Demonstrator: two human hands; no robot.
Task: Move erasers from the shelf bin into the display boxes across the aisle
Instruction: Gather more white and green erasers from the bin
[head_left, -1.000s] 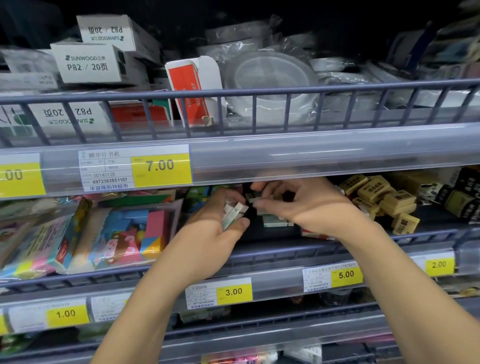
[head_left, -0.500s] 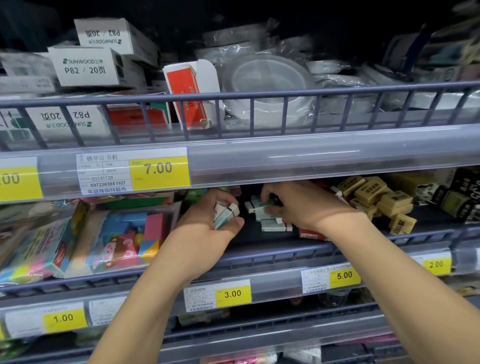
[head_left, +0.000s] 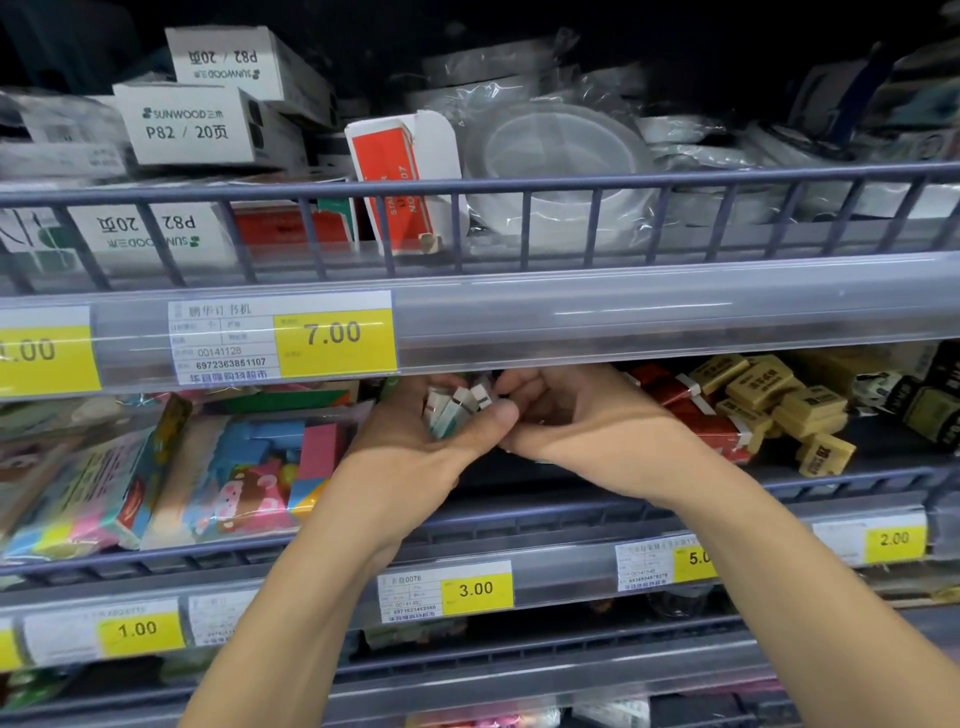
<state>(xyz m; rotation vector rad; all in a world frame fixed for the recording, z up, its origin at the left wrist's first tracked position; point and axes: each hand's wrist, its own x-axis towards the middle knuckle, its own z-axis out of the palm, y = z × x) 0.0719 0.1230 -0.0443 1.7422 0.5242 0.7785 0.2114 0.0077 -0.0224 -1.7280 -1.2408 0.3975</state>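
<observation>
Partly hidden under the shelf edge (head_left: 623, 306), both hands (head_left: 498, 415) clutch erasers (head_left: 454, 408).

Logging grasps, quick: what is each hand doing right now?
Left hand: closed on a bundle of small erasers.
Right hand: curled beside the left; whether it holds anything cannot be told.

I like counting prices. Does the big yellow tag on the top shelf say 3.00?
No, the big yellow tag on the top shelf rail reads 7.00.
</observation>
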